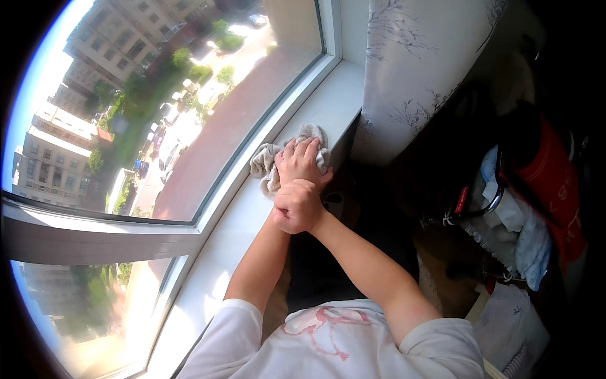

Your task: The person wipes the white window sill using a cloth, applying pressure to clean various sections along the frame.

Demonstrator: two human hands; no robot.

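Observation:
My left hand [301,160] lies palm down on a crumpled grey-beige cloth [266,163], fingers spread over its folds and thumb towards the right. The cloth bunches out on both sides of the hand and rests on the white window sill [232,232], close to the window frame. Just below, my right hand [297,206] is wrapped around my left wrist, its fingers curled in. The part of the cloth beneath my left palm is hidden.
A large window [236,118] with a white frame [208,215] runs along the left. A pale curtain with a branch print [407,71] hangs past the sill's far end. At right stand a metal-framed rack with light cloths [511,218] and a red fabric item [558,189].

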